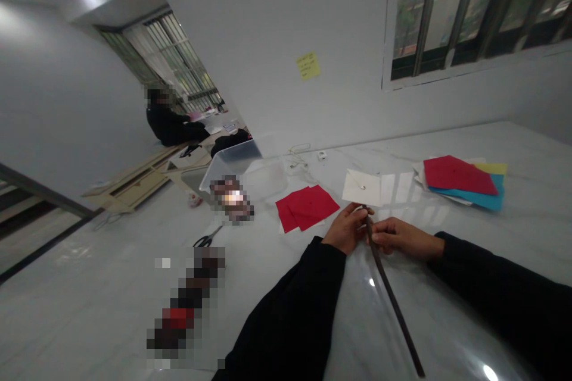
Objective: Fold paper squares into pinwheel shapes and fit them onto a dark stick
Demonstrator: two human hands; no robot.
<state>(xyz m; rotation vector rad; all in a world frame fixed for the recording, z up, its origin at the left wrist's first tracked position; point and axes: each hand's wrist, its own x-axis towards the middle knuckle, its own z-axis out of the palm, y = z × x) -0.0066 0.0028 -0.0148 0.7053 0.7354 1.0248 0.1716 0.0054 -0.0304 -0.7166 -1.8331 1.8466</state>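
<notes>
A long, thin dark brown strip (393,297) runs from between my hands down toward the front of the table. My left hand (347,230) is closed on its upper end, fingers pinched together. Just to the right, my right hand (400,237) is also closed, its thumb and fingertips at the strip a little lower down. Right beyond the fingertips lies a white square of folded paper (357,181) with a small shiny dot near its middle. Whether the strip touches the paper is hard to see. Two red paper pieces (315,207) overlap to the left of my hands.
A stack of red, blue, yellow and white papers (460,177) lies at the right. Scissors (204,240), a clear plastic bin (232,161) and two blurred-out items are on the left. A yellow note (308,66) sticks to the wall. Another person (167,119) sits far back.
</notes>
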